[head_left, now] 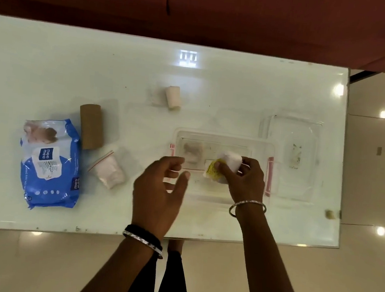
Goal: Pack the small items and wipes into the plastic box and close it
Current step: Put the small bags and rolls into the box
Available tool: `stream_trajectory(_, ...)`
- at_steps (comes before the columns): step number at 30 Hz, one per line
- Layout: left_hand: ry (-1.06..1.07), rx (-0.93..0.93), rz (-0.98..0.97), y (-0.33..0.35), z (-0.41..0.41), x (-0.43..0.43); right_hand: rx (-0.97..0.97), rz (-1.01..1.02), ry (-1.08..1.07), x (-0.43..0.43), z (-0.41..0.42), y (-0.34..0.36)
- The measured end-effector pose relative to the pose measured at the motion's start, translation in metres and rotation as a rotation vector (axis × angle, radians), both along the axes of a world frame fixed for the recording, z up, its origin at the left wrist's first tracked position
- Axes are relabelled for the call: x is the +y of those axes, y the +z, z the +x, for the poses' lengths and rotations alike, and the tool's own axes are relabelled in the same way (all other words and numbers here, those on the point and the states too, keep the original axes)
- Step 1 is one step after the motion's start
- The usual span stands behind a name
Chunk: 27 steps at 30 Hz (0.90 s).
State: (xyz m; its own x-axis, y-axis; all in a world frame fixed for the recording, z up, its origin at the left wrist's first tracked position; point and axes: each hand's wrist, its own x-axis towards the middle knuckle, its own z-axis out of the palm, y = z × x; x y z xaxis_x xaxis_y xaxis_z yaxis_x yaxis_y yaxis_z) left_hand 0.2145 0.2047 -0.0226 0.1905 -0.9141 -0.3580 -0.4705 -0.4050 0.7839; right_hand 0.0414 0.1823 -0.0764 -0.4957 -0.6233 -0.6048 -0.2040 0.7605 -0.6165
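Observation:
A clear plastic box (pixel 224 138) with pink side clips stands open on the white table, a small pale item (pixel 192 152) lying inside it. My right hand (pixel 244 180) grips a white roll with a yellow label (pixel 225 166) over the box. My left hand (pixel 162 185) hovers at the box's left edge, fingers apart and holding nothing. The blue wipes pack (pixel 50 163) lies at the far left. A brown cardboard roll (pixel 91 126), a small zip bag (pixel 109 170) and a white roll (pixel 173 97) rest on the table.
The box's clear lid (pixel 293 154) lies to the right of the box, close to the table's right edge (pixel 343 159). A dark red surface runs along the far side. Beige floor lies below the near table edge.

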Motion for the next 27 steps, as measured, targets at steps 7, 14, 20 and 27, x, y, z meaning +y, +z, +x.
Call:
stream_trajectory(7, 0.050, -0.064, 0.160, -0.019, 0.032, -0.002, 0.165, -0.038, 0.112, -0.020, 0.011, -0.024)
stream_trajectory(14, 0.030, -0.005, 0.186, -0.030, 0.031, 0.000, 0.178, -0.079, 0.136, -0.019, 0.033, -0.027)
stream_trajectory(20, 0.018, 0.037, 0.180, -0.031, 0.038, 0.000, 0.184, -0.053, 0.160, -0.021, 0.034, -0.025)
stream_trajectory(27, 0.258, -0.096, 0.105, -0.037, 0.071, 0.009, 0.278, -0.275, 0.017, 0.004, 0.052, 0.010)
